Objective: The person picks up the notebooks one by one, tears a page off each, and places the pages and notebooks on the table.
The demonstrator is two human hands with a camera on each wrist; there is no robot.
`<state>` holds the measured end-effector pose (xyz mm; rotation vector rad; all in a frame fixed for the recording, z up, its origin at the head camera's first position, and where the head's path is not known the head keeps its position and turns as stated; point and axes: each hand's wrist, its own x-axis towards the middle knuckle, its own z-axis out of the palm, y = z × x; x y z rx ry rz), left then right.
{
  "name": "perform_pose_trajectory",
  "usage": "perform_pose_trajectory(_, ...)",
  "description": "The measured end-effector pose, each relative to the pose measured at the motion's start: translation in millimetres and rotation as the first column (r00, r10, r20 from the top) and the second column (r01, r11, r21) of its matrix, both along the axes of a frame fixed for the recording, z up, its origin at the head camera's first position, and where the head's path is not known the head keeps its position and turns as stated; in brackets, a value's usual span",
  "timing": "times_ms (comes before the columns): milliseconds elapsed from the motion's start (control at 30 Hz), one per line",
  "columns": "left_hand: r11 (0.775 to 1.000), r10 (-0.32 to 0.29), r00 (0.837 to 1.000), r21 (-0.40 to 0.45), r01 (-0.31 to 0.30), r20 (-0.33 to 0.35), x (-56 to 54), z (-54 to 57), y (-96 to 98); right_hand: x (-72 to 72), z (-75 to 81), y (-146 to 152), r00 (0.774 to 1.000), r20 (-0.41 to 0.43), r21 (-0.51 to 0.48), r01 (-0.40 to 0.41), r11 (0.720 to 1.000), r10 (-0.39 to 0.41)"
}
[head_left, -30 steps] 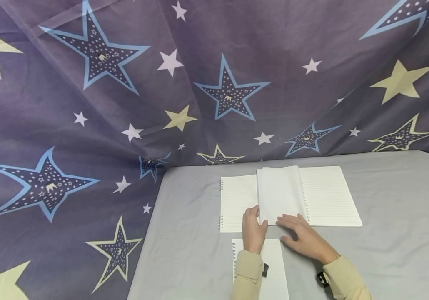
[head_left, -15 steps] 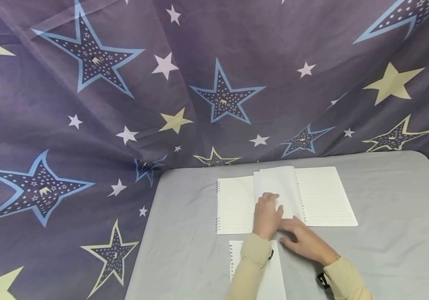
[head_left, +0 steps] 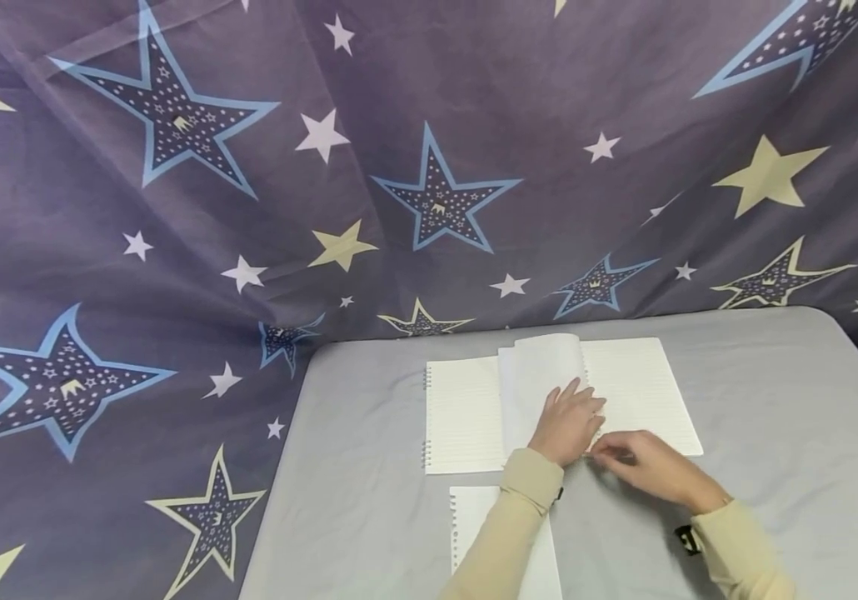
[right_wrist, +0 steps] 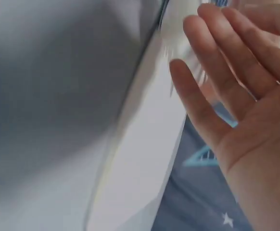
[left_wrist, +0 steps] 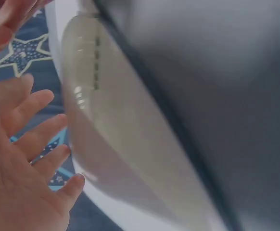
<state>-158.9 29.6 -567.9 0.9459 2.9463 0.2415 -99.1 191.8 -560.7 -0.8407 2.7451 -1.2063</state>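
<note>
A spiral notebook (head_left: 631,392) lies spread on the bed-like grey surface, its ruled right page bare. Its white left leaf (head_left: 537,367) overlaps a second spiral notebook (head_left: 462,417). My left hand (head_left: 567,425) rests over the leaf near the coil, fingers straight. In the left wrist view the spread left hand (left_wrist: 29,159) is beside a bulging page (left_wrist: 111,106) with slots along it. At the coil's lower end, my right hand (head_left: 650,467) pinches the page's bottom edge with thumb and forefinger. Seen from its wrist, the right hand's (right_wrist: 236,77) other fingers extend loosely.
A loose sheet (head_left: 474,517) with a row of holes along its left edge lies nearer the person, partly under the left sleeve (head_left: 511,525). A star-patterned curtain (head_left: 286,167) hangs behind and left of the grey surface (head_left: 369,433).
My left hand has moved right from the leaf's lower left corner to the coil. My right hand has shifted slightly right, its thumb and forefinger now together. The leaf's top edge bows up more.
</note>
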Motion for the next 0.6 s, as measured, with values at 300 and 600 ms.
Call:
perform_pose_trajectory(300, 0.999, 0.049, 0.994, -0.027, -0.046, 0.097, 8.8, -9.9, -8.5, -43.3, -3.0, 25, 0.946, -0.254, 0.053, 0.22, 0.974, -0.2)
perform_pose_trajectory(600, 0.997, 0.078, 0.992, -0.035, -0.075, 0.094, 18.5, -21.8, -8.6, -83.3, -16.1, 27, 0.93, -0.24, 0.071, 0.302, 0.951, -0.277)
